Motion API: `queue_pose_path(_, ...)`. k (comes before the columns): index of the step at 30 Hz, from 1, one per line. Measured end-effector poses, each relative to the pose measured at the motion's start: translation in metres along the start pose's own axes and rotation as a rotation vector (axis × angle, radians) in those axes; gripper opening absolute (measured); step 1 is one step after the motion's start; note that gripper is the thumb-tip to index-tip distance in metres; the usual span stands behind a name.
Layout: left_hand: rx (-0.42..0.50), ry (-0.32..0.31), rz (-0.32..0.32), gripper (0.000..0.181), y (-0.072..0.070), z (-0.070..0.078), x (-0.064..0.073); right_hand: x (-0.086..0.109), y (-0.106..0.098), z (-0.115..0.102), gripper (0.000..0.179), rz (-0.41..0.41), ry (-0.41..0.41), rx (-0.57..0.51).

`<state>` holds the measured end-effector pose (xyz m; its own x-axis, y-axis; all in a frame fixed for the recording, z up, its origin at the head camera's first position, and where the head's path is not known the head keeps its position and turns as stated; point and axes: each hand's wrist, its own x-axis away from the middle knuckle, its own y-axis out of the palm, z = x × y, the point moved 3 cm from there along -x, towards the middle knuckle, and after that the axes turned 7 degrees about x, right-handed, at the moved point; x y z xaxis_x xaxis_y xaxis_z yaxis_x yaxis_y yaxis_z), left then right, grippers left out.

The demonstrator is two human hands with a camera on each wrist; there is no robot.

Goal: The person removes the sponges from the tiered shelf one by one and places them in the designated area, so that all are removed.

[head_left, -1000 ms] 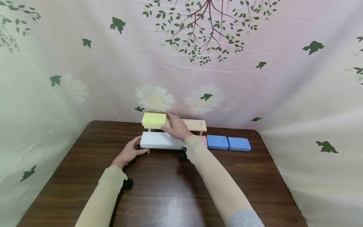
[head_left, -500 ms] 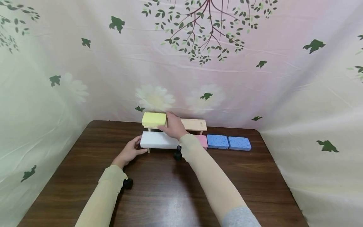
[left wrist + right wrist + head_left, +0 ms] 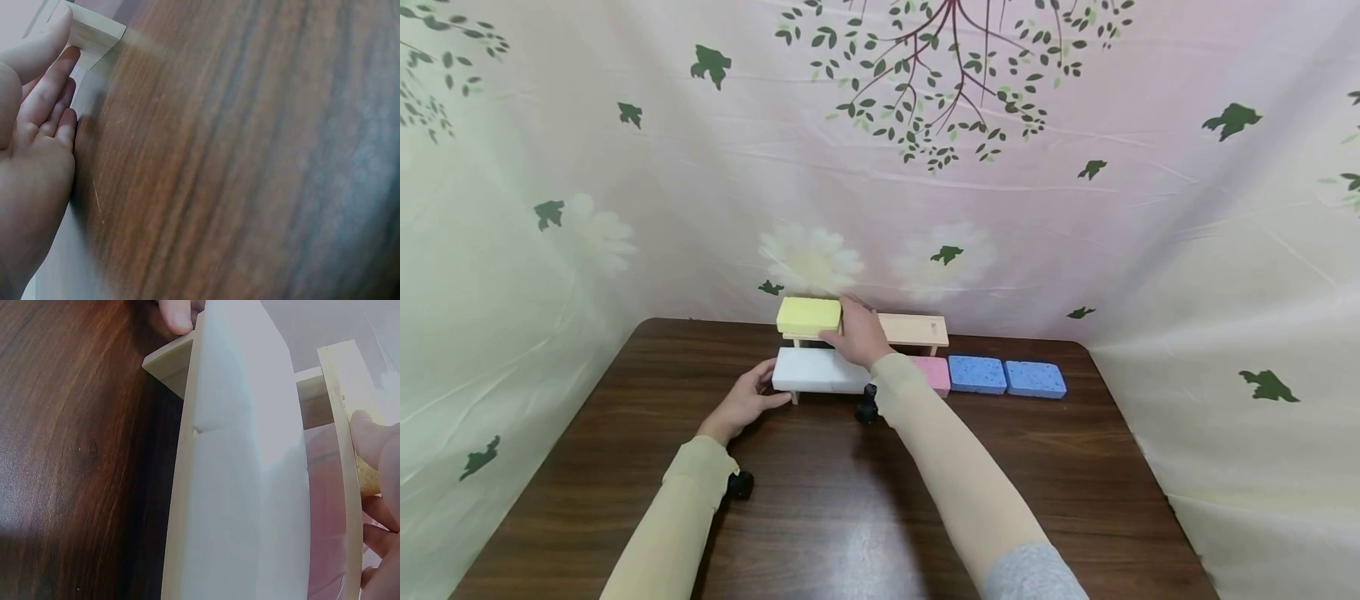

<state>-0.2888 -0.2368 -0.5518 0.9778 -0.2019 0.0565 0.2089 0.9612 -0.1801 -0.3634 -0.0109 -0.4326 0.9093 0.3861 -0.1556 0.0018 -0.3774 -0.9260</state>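
Note:
Two low wooden stands, front and back, stand at the far side of the table. My right hand (image 3: 859, 332) pinches the right end of a yellow sponge (image 3: 807, 316) on the left part of the back stand (image 3: 917, 329); in the right wrist view its thumb (image 3: 370, 434) lies on the sponge's side. White sponges (image 3: 816, 370), end to end with a thin seam, lie on the front stand (image 3: 181, 475). My left hand (image 3: 741, 406) holds that stand's left end, thumb in front and fingers behind. The left wrist view shows the thumb (image 3: 47, 47) at the wooden leg (image 3: 97, 34).
Right of the white sponges a pink sponge (image 3: 934, 373) shows past the right sleeve. Two blue sponges (image 3: 976, 374) continue the row to the right. A printed cloth (image 3: 880, 208) hangs right behind the dark wooden table (image 3: 820, 500).
My right hand has shifted slightly left, closer against the yellow sponge's end, uncovering more of the pink sponge. My left hand has stayed at the front stand's end.

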Motion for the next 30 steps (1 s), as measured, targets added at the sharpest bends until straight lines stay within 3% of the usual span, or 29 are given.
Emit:
queue_pose_path(6,-0.019,-0.002,0.001,0.080,0.000,0.000,-0.001,0.002,-0.002,0.001,0.075,-0.001,0.019,-0.055)
queue_pose_path(14,-0.017,-0.025,0.008,0.081,0.001,0.001,-0.001,0.007,-0.002,0.009,0.074,0.015,0.036,-0.224)
queue_pose_path(30,-0.015,-0.013,0.005,0.082,0.002,0.004,0.000,0.014,-0.008,0.027,0.080,0.033,0.008,-0.321)
